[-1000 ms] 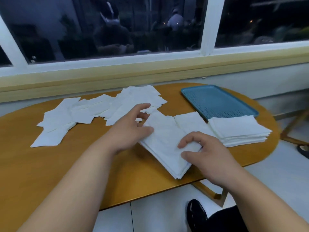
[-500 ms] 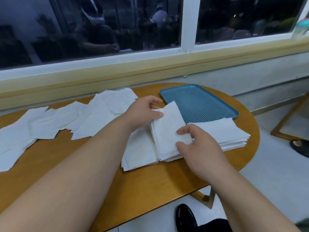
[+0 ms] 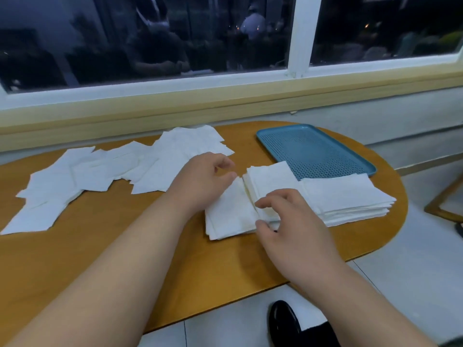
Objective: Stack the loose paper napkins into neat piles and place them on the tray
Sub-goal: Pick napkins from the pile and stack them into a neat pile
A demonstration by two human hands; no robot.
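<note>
1. Since the earlier frame, the lifted napkin flap has been laid flat, and the left hand [image 3: 208, 179] has been drawn back to the left edge of the small thick pile of folded white paper napkins [image 3: 271, 177].
2. Nearest, the right hand [image 3: 293, 226] is set over the pile's near corner. Its fingers [image 3: 278, 196] are spread and curved on top while the thumb is pressed to the near edge, so the corner is lightly pinched, probably to square the sheets.
3. The left hand's fingers are loosely curled with nothing held. Only the thumb tip is touched to the pile's edge, seemingly as a stop against sliding.
4. The pile is rested on a flatter layer of white napkins [image 3: 225, 216] on the oval wooden surface [image 3: 125, 246].
5. Just to the right, touching the pile, a finished square stack of white napkins [image 3: 350, 199] is kept by the tray, likely for a short transfer.
6. Further left, loose white napkins [image 3: 100, 171] are left scattered, not yet gathered.
7. Farthest, the teal perforated plastic tray [image 3: 313, 151] is seen; no pile has yet been placed within it.
</note>
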